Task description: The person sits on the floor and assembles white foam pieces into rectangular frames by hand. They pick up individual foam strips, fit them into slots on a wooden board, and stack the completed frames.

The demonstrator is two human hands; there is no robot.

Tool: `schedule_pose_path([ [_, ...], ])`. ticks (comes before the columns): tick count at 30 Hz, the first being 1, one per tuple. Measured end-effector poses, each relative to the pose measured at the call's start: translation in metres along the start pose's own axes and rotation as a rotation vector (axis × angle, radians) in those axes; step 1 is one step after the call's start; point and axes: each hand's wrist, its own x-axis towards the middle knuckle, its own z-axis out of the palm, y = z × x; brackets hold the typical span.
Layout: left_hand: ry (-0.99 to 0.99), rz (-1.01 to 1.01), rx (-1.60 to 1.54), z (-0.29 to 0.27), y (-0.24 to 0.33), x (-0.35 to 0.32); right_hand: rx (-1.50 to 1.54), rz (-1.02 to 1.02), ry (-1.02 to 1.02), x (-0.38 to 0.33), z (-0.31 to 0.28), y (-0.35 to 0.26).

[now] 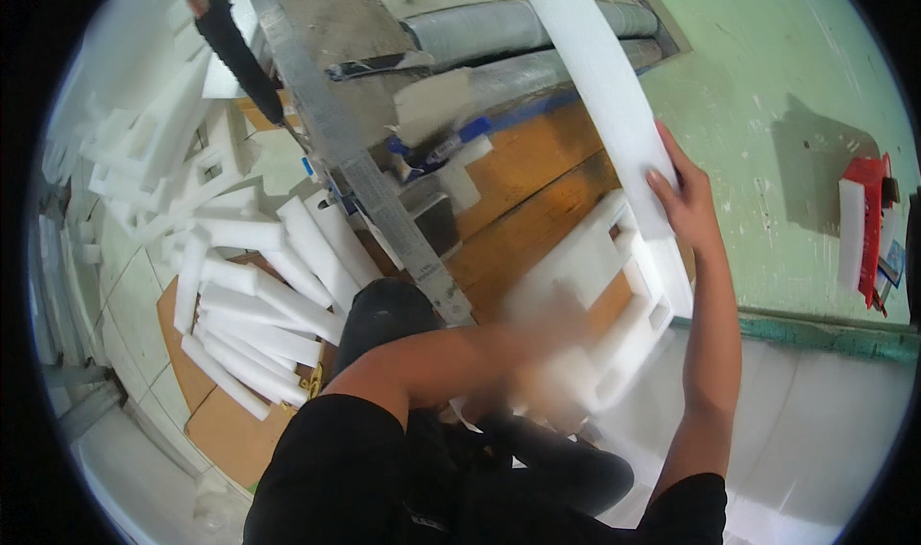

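My right hand grips a long white foam strip by its right edge, thumb on the face and fingers along the side. The strip slants up and away toward the top of the view. Under its near end lies a white foam frame with rectangular cutouts, on an orange-brown wooden board. My left hand is smeared by motion over the near side of that frame. Its fingers cannot be made out, nor whether it holds anything.
Many white foam bars lie heaped on cardboard at the left. A metal straight bar borders the board. Blue-handled tool and wrapped rolls lie beyond. A red holder hangs on the green wall.
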Motion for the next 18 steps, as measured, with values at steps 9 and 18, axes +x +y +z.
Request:
schedule_pose_path([
  [9,0.162,-0.003,0.114,0.077,-0.022,0.023,0.822,0.193,0.02,-0.025,0.009,0.003],
  [18,0.427,-0.076,0.234,0.055,-0.055,0.064,0.986,0.487,0.276,-0.218,-0.009,0.044],
])
